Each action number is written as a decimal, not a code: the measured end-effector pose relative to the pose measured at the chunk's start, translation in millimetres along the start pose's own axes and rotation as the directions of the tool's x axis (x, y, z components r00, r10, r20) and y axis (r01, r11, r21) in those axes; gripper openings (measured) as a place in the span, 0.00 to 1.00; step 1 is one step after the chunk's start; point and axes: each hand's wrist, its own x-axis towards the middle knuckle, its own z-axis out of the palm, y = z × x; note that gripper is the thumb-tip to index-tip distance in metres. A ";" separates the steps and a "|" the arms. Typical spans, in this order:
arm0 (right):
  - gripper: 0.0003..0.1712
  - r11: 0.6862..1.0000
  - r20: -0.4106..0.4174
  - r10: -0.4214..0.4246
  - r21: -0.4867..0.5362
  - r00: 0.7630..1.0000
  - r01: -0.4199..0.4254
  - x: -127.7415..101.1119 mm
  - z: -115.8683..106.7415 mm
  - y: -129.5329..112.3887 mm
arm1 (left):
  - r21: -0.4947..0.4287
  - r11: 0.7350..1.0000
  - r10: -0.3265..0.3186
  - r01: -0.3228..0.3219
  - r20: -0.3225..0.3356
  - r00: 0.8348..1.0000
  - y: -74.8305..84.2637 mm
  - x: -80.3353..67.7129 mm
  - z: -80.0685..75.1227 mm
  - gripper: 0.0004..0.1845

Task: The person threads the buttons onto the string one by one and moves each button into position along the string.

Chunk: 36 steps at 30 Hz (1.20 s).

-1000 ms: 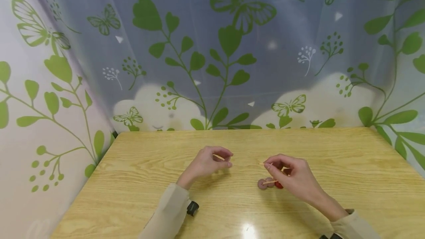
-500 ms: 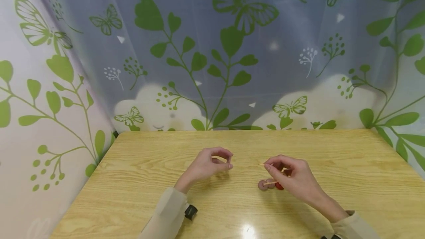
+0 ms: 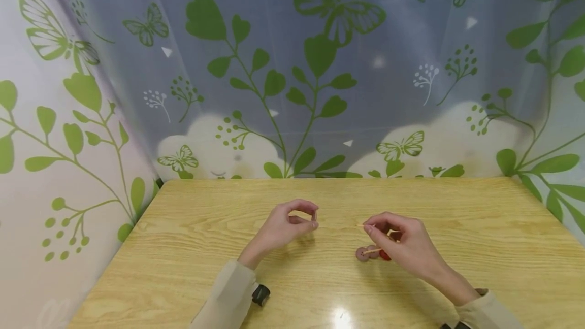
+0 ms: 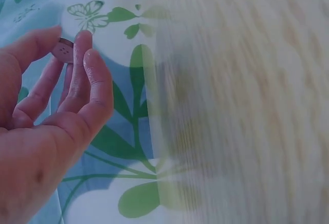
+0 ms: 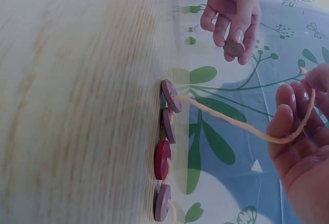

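The left hand (image 3: 285, 225) pinches a mauve button (image 4: 64, 50) between thumb and fingertips, raised just above the table (image 3: 192, 248). To its right, the right hand (image 3: 402, 242) pinches a tan cord (image 5: 241, 126), on which more buttons (image 5: 165, 157) are threaded, resting on the table beside that hand.

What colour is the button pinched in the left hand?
The button is a dull mauve-brown; the right wrist view shows it best, pinched by the left hand.
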 end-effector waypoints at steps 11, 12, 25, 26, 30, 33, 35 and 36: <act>0.07 1.000 0.007 -0.018 0.023 1.000 0.017 0.9 1.2 -2.1 | -0.037 0.999 0.009 -0.008 0.004 1.000 7.1 -6.2 5.6 0.19; 0.07 0.999 0.010 -0.019 0.029 1.000 0.018 0.9 1.4 -2.3 | -0.040 0.999 0.011 -0.011 0.005 1.000 8.0 -6.5 6.5 0.19; 0.06 0.999 0.015 -0.012 0.036 1.000 0.011 1.5 3.2 -5.8 | -0.102 0.993 0.064 -0.060 0.039 0.997 20.8 -13.1 17.7 0.16; 0.06 0.999 0.015 -0.010 0.036 1.000 0.009 1.6 3.3 -6.1 | -0.105 0.993 0.063 -0.058 0.039 0.997 22.0 -13.5 18.5 0.16; 0.05 0.999 0.021 0.002 0.040 1.000 -0.003 1.5 3.8 -7.0 | -0.112 0.992 0.055 -0.050 0.039 0.998 26.2 -15.8 21.7 0.16; 0.06 0.999 0.022 0.000 0.037 1.000 -0.001 1.5 4.3 -7.2 | -0.124 0.991 0.055 -0.050 0.041 0.998 28.6 -17.8 23.9 0.16; 0.06 1.000 0.022 -0.005 0.030 1.000 0.004 1.7 4.7 -7.2 | -0.129 0.990 0.058 -0.051 0.045 0.997 29.9 -18.8 25.1 0.17; 0.07 1.000 0.022 -0.008 0.029 1.000 0.007 1.8 4.9 -7.1 | -0.134 0.990 0.060 -0.053 0.047 0.997 30.3 -19.2 25.6 0.17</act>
